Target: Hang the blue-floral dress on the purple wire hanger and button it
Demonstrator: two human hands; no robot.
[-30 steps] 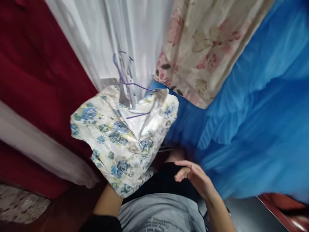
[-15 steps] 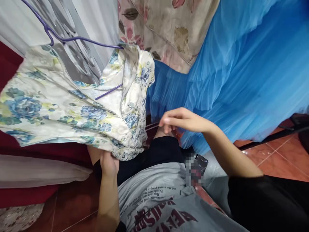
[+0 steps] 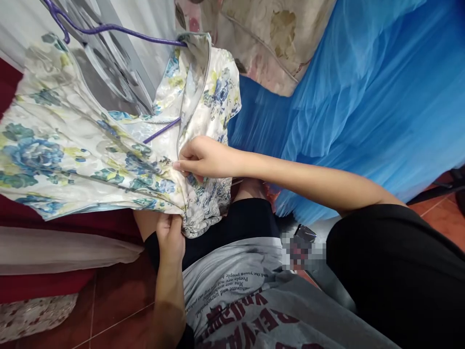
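A white floral top [image 3: 90,155], printed with blue blooms, green leaves and yellow touches, hangs at a slant on a slim purple hanger [image 3: 90,30]. Its deep neckline gapes over the hanger's lower bar; creases cross the front, and the bottom is bunched at right.

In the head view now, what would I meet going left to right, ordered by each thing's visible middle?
White cloth, flowered top, left hand, right hand, beige cloth, blue cloth. I left out the purple hanger, whose place overlaps the top's.
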